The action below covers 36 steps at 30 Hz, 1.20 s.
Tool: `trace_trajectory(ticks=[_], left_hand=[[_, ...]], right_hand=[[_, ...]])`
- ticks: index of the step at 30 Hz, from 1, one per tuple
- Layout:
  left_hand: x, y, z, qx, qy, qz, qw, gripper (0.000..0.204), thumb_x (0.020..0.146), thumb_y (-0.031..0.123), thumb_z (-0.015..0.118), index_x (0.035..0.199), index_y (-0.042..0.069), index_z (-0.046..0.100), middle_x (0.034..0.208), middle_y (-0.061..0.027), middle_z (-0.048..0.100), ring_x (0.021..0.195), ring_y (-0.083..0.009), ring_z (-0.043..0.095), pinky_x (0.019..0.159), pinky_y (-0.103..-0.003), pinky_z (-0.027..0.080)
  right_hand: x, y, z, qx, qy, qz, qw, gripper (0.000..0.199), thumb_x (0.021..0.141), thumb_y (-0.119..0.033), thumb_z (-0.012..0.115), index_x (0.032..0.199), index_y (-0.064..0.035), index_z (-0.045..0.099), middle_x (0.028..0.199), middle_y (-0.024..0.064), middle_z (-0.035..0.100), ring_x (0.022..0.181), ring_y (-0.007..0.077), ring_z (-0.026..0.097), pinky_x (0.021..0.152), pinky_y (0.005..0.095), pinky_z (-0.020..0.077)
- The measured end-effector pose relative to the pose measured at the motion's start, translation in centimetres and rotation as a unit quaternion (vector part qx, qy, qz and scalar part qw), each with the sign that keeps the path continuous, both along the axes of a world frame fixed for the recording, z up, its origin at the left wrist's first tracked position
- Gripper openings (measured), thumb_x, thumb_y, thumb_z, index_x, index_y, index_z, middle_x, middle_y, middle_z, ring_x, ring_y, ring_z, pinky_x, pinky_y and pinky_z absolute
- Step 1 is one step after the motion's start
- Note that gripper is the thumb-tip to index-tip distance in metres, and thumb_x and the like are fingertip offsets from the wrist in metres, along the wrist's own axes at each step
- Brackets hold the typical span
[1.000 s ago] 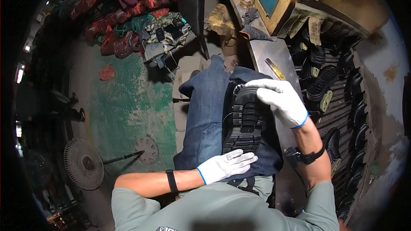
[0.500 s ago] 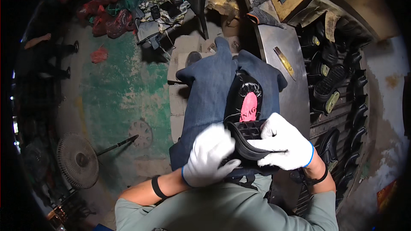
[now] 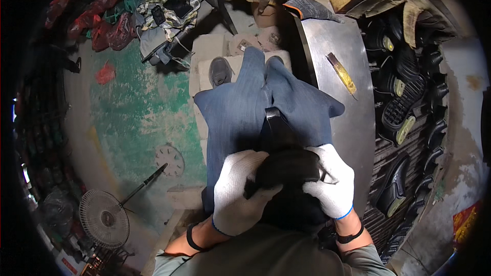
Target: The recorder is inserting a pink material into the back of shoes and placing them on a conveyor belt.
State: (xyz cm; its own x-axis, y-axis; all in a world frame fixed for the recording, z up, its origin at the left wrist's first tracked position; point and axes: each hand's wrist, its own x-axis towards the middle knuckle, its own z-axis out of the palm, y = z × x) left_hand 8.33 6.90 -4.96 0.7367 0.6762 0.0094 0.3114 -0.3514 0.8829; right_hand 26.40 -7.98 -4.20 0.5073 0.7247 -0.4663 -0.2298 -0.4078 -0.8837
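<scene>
A black shoe lies over my lap, its heel end toward me and a shiny narrow part pointing away between my thighs. My left hand, in a white knit glove, is closed on the left side of the heel end, thumb toward me. On the opposite side my right hand, gloved the same way, grips the edge with its fingers curled. Deep shadow hides where the sole meets the upper, and no pink patch shows on the shoe.
To the right stands a metal bench with a yellow-handled knife on it. Beyond it, a slatted rack holds several black shoes and soles. A fan stands at the left; red bags lie at far left.
My left hand, apart from the shoe before, now grips it. The open, grid-patterned heel of the sole and the pink patch are out of sight. My view has shifted slightly.
</scene>
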Motion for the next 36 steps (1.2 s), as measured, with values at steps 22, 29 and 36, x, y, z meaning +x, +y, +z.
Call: trace_trajectory(ticks=[22,29,36], left_hand=[[-0.9,-3.3,6.5,0.048,0.039,0.059,0.996,0.087,0.066,0.037,0.107,0.138,0.001,0.074,0.116,-0.0151,0.079,0.1,-0.0279,0.079,0.093,-0.039,0.063],[-5.7,-8.3,9.4,-0.102,-0.154,0.051,0.982,0.136,0.058,0.037,0.115,0.161,-0.009,0.04,0.153,-0.026,0.061,0.138,-0.0358,0.068,0.119,-0.047,0.054],[-6.5,-9.4,6.6,0.2,0.072,-0.374,0.903,0.086,0.083,0.033,0.094,0.156,0.004,0.059,0.165,-0.0281,0.05,0.153,-0.0466,0.049,0.12,-0.069,0.045]], right_hand=[[-5.3,-1.8,2.2,0.103,-0.446,0.006,0.889,0.084,0.074,-0.018,0.1,0.148,0.0066,0.068,0.129,0.0221,0.07,0.114,0.0371,0.071,0.099,0.0433,0.0596],[-5.8,-7.9,4.5,0.284,-0.363,0.097,0.882,0.066,0.077,-0.011,0.081,0.141,0.0035,0.073,0.147,0.0256,0.066,0.133,0.0442,0.067,0.111,0.0551,0.0573],[-6.3,-11.9,-2.6,0.207,0.551,-0.17,0.791,0.083,0.102,-0.049,0.065,0.163,0.0049,0.051,0.156,0.0263,0.065,0.136,0.04,0.071,0.123,0.0521,0.0538]])
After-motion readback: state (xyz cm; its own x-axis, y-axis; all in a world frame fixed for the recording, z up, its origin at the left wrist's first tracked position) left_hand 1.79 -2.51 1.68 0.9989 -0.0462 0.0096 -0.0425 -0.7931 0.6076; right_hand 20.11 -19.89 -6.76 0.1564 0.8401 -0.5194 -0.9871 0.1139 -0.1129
